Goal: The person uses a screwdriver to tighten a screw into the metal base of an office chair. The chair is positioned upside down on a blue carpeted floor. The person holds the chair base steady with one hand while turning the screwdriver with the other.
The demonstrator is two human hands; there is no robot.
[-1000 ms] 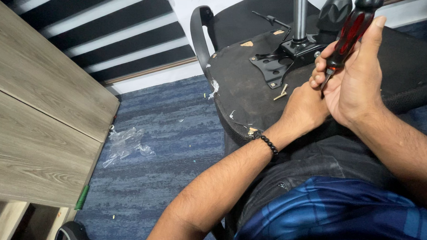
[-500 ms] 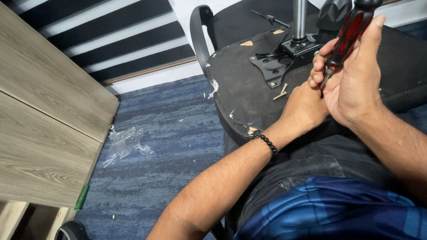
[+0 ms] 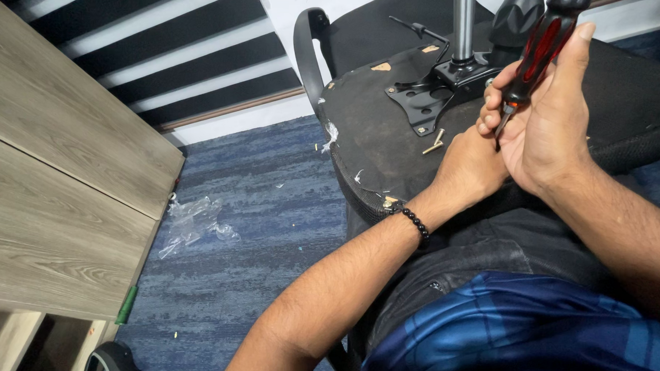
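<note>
The person sits with an upturned office chair seat (image 3: 387,132) resting across the lap, its black underside facing up. The right hand (image 3: 543,123) is closed around a screwdriver (image 3: 541,43) with a red and black handle; thumb and fingers wrap the handle, the handle end points up and far, and the thin metal tip points down toward the palm of the other hand. The left hand (image 3: 472,162) sits just beside and under the right one, touching it, fingers curled near the tip; whether it pinches anything I cannot tell, as the right hand hides its fingers. A black bead bracelet (image 3: 412,221) circles the left wrist.

Just left of the hands, a black metal plate (image 3: 418,98) lies on the seat, with a steel post (image 3: 465,20) rising beyond it. A loose screw (image 3: 434,141) lies near the plate. Left of the chair, crumpled clear plastic (image 3: 192,223) lies on the blue carpet (image 3: 258,210), beside a wooden cabinet (image 3: 52,180).
</note>
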